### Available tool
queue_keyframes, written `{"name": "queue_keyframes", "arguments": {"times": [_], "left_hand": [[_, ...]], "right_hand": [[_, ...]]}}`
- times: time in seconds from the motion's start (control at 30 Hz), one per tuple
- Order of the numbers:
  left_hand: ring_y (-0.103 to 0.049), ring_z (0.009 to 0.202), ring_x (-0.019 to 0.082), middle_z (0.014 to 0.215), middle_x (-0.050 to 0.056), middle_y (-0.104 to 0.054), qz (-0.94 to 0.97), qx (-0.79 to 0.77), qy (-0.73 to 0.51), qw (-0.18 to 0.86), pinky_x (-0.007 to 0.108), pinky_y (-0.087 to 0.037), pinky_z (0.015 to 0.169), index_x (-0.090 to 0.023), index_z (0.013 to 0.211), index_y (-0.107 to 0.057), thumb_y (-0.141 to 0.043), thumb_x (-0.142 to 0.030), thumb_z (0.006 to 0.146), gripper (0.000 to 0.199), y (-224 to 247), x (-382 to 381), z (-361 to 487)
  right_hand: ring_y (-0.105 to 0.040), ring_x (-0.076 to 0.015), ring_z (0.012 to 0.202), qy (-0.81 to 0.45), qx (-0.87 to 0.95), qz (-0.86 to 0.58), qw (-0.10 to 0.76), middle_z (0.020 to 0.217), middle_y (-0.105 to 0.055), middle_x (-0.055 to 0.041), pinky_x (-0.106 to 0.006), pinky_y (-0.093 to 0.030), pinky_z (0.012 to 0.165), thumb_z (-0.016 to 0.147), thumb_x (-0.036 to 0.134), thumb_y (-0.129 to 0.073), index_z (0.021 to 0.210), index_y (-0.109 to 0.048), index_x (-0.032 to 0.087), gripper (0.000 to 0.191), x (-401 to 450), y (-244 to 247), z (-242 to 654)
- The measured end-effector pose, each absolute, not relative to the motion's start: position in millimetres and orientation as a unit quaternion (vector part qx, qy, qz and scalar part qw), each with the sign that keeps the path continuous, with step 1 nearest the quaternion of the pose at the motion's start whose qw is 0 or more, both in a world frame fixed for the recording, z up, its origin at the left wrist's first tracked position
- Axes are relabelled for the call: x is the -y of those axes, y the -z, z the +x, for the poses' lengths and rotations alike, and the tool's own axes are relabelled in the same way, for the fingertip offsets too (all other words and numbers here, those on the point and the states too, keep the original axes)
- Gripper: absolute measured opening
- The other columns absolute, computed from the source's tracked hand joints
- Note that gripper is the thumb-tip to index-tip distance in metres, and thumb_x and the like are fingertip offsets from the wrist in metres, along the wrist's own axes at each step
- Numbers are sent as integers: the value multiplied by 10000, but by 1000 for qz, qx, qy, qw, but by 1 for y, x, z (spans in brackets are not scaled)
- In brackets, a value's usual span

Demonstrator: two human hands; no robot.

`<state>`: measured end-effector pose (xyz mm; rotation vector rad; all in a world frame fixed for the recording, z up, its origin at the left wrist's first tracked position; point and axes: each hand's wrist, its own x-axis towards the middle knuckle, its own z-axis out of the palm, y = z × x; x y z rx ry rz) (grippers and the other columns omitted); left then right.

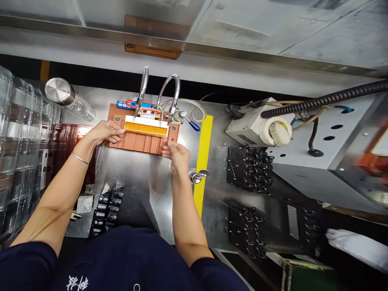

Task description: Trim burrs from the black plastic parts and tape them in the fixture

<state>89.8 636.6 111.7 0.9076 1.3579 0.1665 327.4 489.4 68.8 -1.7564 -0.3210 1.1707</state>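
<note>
The left hand (106, 132)'s fingers pinch the orange strip (146, 128) at the copper-colored fixture (138, 144); the right hand (178, 155)'s curl beside it, grasp unclear.

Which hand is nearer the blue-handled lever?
Right. The right hand is at the right end of the brown plate, below the blue-handled lever in view; the left hand is at the opposite end.

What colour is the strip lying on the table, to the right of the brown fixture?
Yellow; the strip shows in the head view.
</note>
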Motion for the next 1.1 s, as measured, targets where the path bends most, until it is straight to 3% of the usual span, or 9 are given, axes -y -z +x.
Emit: {"name": "queue_keyframes", "arguments": {"times": [0.13,0.27,0.4,0.57,0.67,0.73,0.8,0.9,1.1], "left_hand": [[-597,446,85,618,23,-661,413,-646,-142,625,179,-473,431,-104,783,-610,-695,-272,802,190,-122,-604,74],[-586,434,86,602,14,-656,380,-649,-141,644,175,-456,420,-121,763,-572,-678,-308,814,221,-120,-563,63],[-587,444,86,623,17,-659,375,-646,-150,648,185,-467,431,-122,769,-570,-653,-274,825,182,-123,-538,55],[-584,462,90,640,23,-657,396,-634,-191,636,202,-472,457,-117,780,-588,-650,-268,804,165,-142,-530,39],[-614,541,109,690,27,-674,444,-628,-243,591,226,-495,522,-131,837,-617,-627,-313,813,184,-150,-523,34],[-655,688,148,781,52,-702,547,-604,-291,501,278,-532,642,-143,862,-651,-594,-338,834,205,-151,-516,42],[-658,880,194,913,77,-721,689,-535,-310,377,352,-528,813,-159,896,-682,-570,-342,858,218,-150,-508,59],[-597,1082,247,1107,95,-697,844,-420,-241,230,444,-450,977,-172,993,-692,-543,-310,890,227,-140,-504,94],[-549,1166,301,1240,135,-634,912,-391,-80,99,503,-432,976,-143,1123,-653,-483,-170,906,277,-109,-533,128]], "right_hand": [[-665,-159,801,-440,483,-644,398,886,-711,-58,-321,-570,747,841,355,-591,998,-646,189,235,-408,-84,255],[-468,-254,1253,-409,839,-312,181,1205,-632,-106,-496,-342,1095,887,175,-526,1165,-616,171,292,-339,-94,193],[-530,-223,1122,-371,890,-259,55,1163,-635,-102,-545,-275,1102,947,126,-400,1146,-619,165,299,-327,-90,171],[-584,-225,933,-395,847,-356,-2,875,-662,-94,-378,-487,833,818,201,-624,756,-670,141,98,-361,-103,206],[-601,-207,771,-422,732,-526,93,823,-652,-82,-333,-501,663,754,383,-697,830,-661,132,265,-390,-114,253],[-585,-158,624,-522,446,-664,296,704,-637,-28,-289,-492,573,659,434,-766,793,-644,145,342,-411,-116,277],[-587,-136,557,-572,182,-672,433,619,-616,7,-266,-511,539,583,463,-806,744,-618,161,391,-432,-112,285],[-654,-145,622,-594,84,-638,483,623,-621,6,-270,-580,621,652,534,-744,756,-579,184,400,-461,-100,270],[-706,-172,825,-638,15,-596,487,773,-692,-80,-280,-600,773,788,553,-640,765,-569,175,385,-488,-90,254]]}}
